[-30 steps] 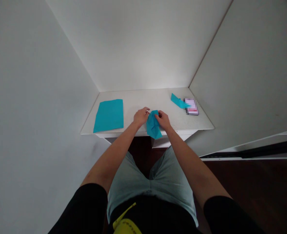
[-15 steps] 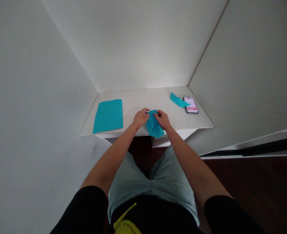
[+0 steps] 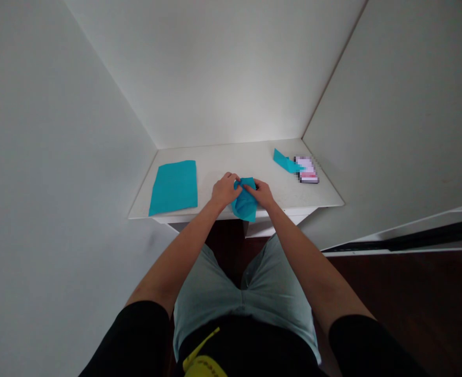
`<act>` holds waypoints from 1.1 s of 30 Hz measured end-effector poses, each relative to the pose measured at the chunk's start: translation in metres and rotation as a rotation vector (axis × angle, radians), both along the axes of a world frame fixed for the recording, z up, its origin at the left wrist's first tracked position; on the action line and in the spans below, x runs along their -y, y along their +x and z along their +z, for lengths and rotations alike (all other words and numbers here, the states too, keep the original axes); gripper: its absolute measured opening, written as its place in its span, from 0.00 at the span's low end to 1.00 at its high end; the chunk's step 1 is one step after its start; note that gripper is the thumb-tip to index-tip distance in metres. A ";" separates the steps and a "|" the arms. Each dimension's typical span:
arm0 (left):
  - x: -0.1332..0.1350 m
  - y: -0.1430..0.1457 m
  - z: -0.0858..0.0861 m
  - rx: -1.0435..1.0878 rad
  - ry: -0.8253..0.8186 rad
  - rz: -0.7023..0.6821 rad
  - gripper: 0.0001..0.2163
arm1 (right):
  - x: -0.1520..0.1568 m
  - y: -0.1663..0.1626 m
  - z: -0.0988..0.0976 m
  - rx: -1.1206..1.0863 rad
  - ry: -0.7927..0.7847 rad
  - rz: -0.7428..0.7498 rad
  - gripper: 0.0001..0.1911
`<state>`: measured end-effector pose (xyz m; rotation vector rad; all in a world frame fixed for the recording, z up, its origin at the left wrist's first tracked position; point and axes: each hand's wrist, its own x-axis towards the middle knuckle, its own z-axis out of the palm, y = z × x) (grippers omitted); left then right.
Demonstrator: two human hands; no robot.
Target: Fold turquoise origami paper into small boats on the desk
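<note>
A partly folded teal paper (image 3: 245,203) is held between both hands just above the front edge of a small white table (image 3: 254,159). My left hand (image 3: 223,190) pinches its upper left part with closed fingers. My right hand (image 3: 261,193) pinches its upper right part, fingers closed too. The paper's lower part hangs past the table's edge toward my lap.
A flat teal sheet (image 3: 174,186) lies on the table's left side. At the back right lie a small folded teal piece (image 3: 285,162) and a blurred pink and white object (image 3: 306,170). White walls close in on three sides; dark floor lies below.
My two hands have drawn closer together and the teal paper between them has bunched into a narrower, more folded shape. The other things on the table have not moved.
</note>
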<state>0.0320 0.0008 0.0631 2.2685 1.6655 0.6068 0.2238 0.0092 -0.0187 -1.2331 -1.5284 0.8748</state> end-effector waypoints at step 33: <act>-0.027 -0.004 0.011 0.584 -0.260 0.236 0.05 | -0.003 0.001 -0.001 0.032 0.053 -0.083 0.20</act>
